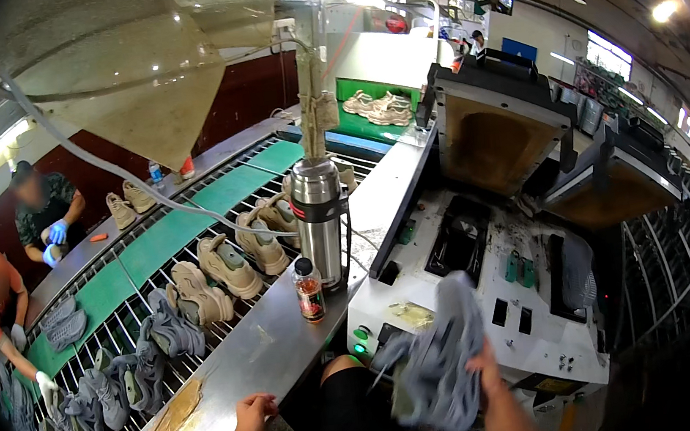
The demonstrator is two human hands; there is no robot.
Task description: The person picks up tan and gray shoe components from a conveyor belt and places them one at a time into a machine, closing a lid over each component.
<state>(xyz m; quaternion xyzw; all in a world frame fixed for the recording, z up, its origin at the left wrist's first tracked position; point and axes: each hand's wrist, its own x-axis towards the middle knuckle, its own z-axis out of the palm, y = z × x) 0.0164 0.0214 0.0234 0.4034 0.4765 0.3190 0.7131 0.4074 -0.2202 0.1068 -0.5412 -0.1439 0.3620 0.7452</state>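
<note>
My right hand (487,369) grips a grey sneaker (445,366) from its right side. Motion smears the sneaker, and I cannot tell whether a second one is with it. It hangs over the front of a white machine (493,318), near a green-lit button (362,333). Over the near edge of the steel table (258,345), my left hand (257,414) is loosely closed, with nothing visible in it. A steel thermos (319,227) and a small bottle with a dark cap (309,292) stand upright on the table, beyond my left hand.
Beige sneakers (227,267) and grey sneakers (172,324) line the roller conveyor, beside its green belt (152,237). Two raised padded lids (497,130) hang above the machine. A hose (82,152) crosses the upper left. Two gloved co-workers (51,211) are across the conveyor.
</note>
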